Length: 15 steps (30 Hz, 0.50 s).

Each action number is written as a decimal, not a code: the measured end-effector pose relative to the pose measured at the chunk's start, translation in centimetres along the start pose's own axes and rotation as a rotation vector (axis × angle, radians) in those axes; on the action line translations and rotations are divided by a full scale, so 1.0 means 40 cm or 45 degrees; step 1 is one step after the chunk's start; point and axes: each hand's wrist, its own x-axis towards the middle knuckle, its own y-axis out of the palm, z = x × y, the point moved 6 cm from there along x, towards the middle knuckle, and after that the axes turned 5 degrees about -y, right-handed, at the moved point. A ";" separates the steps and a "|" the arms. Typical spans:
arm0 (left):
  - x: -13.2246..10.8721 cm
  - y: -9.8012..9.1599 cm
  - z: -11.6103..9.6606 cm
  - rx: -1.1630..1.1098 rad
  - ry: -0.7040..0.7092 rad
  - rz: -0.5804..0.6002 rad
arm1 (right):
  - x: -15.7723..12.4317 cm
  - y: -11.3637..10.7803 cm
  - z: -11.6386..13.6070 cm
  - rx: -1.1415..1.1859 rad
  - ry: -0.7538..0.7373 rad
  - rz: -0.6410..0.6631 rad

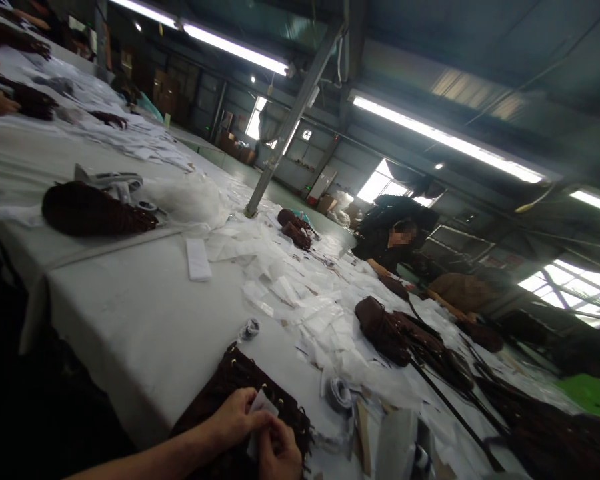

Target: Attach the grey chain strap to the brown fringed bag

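A dark brown bag (220,380) with fringed edges and small gold-coloured fittings lies at the table's near edge, beneath both hands. My left hand (234,415) is closed, pinching a small white slip (263,404) over the bag. My right hand (280,450) meets it there, thumb and fingers pressed together on the same slip. Part of the slip is hidden by the fingers. Just beyond the bag sits a small roll of whitish strip (250,329). A larger grey-white roll (339,395) stands to the right of my hands.
White sheets and wrappings (300,300) are strewn along the white-covered table (125,313). More brown bags (383,330) lie on it, another (93,210) at left. A slanting metal post (285,143) rises beyond. A co-worker (397,230) leans in across the table.
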 end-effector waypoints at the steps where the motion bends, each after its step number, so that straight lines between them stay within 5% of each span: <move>1: -0.002 0.000 -0.002 -0.005 0.004 0.011 | -0.002 0.001 -0.005 -0.015 0.005 -0.007; 7: -0.014 -0.003 -0.020 -0.036 0.047 0.067 | -0.011 0.006 -0.079 0.541 0.398 -0.044; 15: -0.046 -0.001 -0.058 -0.011 0.090 0.194 | 0.033 0.061 0.013 0.585 0.531 0.646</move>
